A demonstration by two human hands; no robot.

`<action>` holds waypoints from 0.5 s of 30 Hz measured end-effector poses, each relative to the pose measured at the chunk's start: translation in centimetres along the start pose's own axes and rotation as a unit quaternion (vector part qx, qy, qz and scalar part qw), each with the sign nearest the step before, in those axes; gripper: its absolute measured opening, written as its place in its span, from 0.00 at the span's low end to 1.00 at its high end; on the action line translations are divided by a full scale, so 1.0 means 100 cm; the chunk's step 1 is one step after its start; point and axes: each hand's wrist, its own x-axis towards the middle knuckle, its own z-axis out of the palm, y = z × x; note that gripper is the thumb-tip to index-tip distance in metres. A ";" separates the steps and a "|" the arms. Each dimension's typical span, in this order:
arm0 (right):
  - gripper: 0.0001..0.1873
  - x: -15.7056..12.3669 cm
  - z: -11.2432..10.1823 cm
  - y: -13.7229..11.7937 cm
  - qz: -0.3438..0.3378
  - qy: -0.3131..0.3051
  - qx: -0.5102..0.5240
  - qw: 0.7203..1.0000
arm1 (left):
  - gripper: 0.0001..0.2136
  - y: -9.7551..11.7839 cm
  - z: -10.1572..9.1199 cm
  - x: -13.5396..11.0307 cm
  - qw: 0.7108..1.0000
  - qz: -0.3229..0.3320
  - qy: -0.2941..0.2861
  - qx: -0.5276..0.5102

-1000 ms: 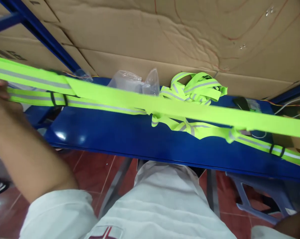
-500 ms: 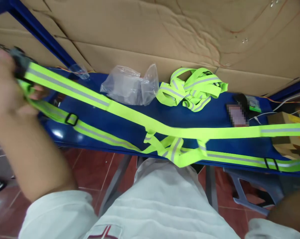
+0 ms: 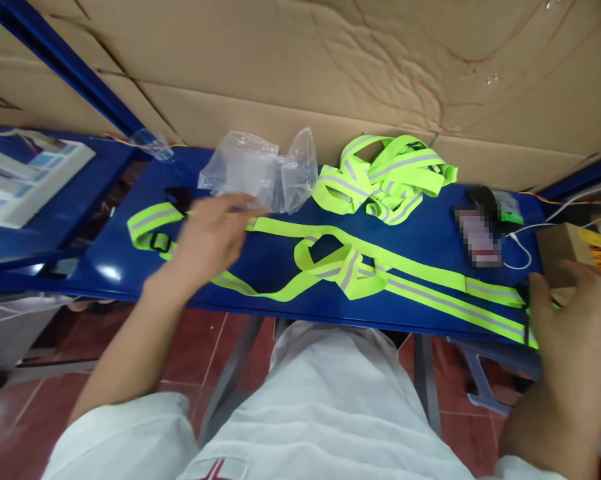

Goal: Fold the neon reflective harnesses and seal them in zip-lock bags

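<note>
A neon-yellow reflective strap harness (image 3: 410, 261) with grey stripes lies along the blue table, its bands loosely looped in the middle. My left hand (image 3: 210, 237) is over its left part, fingers stretched to the right and slightly blurred. Beside that hand are a black slider buckle (image 3: 159, 241) and a dark clip (image 3: 178, 197). At the harness's right end hovers my right hand (image 3: 578, 327), thumb and fingers apart. It partly hides the black fittings there. Behind the harness sits a heap of similar yellow reflective straps (image 3: 385, 177).
Clear plastic bags (image 3: 255, 170) and a plastic cup (image 3: 153, 143) stand near the cardboard backing (image 3: 280, 60). A pixelated phone (image 3: 478, 237), a white cable (image 3: 523, 250) and a cardboard box (image 3: 555, 250) are at right. White power strips (image 3: 40, 180) lie at left. A stool (image 3: 485, 380) stands below.
The harness was stretched taut between my hands and now rests slack on the table. My left hand has come right and away from its end; my right hand has come into view.
</note>
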 end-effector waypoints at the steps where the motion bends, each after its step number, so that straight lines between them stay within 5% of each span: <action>1: 0.22 -0.006 -0.009 -0.029 -0.091 0.046 0.092 0.991 | 0.21 0.014 0.006 0.004 0.994 0.085 -0.058 -0.037; 4: 0.17 -0.027 -0.029 -0.128 -0.324 -0.042 0.297 0.897 | 0.24 0.043 0.030 0.019 0.968 0.195 -0.152 -0.046; 5: 0.18 -0.034 -0.032 -0.159 -0.391 -0.077 0.317 0.861 | 0.23 0.047 0.036 0.023 0.965 0.202 -0.162 -0.046; 7: 0.22 -0.045 -0.030 -0.209 -0.451 -0.098 0.304 0.833 | 0.19 0.046 0.046 0.031 0.964 0.197 -0.166 -0.062; 10: 0.22 -0.050 -0.010 -0.242 -0.446 -0.100 0.249 0.854 | 0.09 0.033 0.049 0.041 0.961 0.174 -0.156 -0.149; 15: 0.22 -0.044 0.015 -0.232 -0.394 -0.077 0.221 0.889 | 0.09 0.016 0.049 0.052 0.897 0.108 -0.166 -0.396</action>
